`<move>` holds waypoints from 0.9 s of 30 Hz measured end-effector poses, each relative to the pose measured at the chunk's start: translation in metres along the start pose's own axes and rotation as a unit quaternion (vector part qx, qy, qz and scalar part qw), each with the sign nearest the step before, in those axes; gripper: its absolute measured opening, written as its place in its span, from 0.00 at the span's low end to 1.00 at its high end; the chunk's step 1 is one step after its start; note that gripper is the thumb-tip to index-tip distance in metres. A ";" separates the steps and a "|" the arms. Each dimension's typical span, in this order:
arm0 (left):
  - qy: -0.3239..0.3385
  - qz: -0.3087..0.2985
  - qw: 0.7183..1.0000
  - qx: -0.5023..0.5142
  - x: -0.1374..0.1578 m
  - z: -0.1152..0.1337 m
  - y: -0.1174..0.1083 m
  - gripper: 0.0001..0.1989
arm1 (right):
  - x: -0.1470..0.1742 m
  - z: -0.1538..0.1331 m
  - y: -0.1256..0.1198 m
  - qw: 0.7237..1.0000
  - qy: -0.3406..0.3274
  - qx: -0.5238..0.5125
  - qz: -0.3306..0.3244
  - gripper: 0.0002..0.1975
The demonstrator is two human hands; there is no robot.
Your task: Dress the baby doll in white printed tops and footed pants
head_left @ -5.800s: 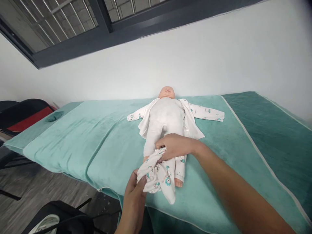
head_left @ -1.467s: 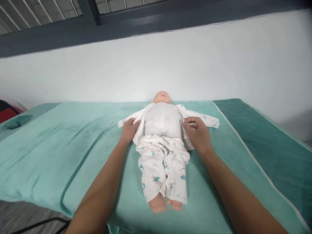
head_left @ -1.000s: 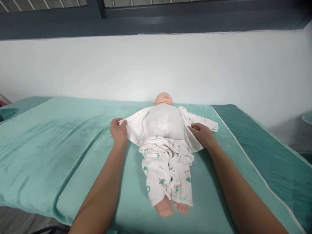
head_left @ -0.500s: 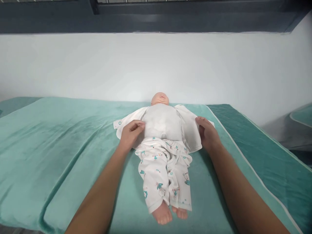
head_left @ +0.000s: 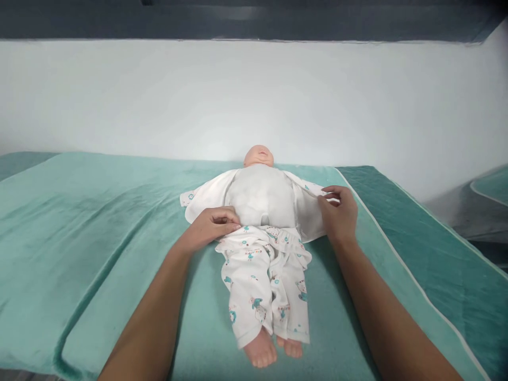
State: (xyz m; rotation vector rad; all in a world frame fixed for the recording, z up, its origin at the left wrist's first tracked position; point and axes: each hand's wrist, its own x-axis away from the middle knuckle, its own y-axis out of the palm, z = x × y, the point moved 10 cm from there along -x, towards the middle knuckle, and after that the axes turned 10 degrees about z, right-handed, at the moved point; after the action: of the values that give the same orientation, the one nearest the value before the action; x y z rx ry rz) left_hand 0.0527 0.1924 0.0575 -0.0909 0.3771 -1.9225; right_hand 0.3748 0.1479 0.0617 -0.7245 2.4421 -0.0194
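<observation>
The doll (head_left: 259, 193) lies on the bed (head_left: 115, 233), jacket (head_left: 311, 218) spread. The left hand (head_left: 211, 227), nearly closed, is at the waist of the trousers (head_left: 248, 288); the right hand (head_left: 339, 212), half open, is at the jacket's edge. Whether they grip, I cannot tell.

a white wall (head_left: 254, 90) is rising behind the bed (head_left: 99, 233), whose pale green is turning darker toward the right. a dark frame (head_left: 254, 21) is running overhead. at far right, another green surface (head_left: 494, 186) is jutting in. floor (head_left: 24, 375) is peeking out lower left.
</observation>
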 end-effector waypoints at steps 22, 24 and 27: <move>0.011 -0.022 0.999 0.041 0.003 0.004 0.010 0.14 | 0.102 -0.105 0.049 0.907 -0.084 -0.110 -0.398 0.14; 0.010 0.001 0.998 0.070 0.003 0.003 0.008 0.15 | 0.106 -0.109 0.050 0.893 -0.089 -0.117 -0.426 0.12; 0.033 0.043 0.992 0.111 0.001 0.004 0.004 0.14 | 0.108 -0.108 0.051 0.878 -0.068 -0.132 -0.454 0.08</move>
State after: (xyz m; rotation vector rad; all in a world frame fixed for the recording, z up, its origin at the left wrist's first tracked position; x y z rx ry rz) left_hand 0.0564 0.1896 0.0597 0.1336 0.2053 -1.8725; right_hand 0.2174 0.1208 0.0851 -1.8619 1.7767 0.0004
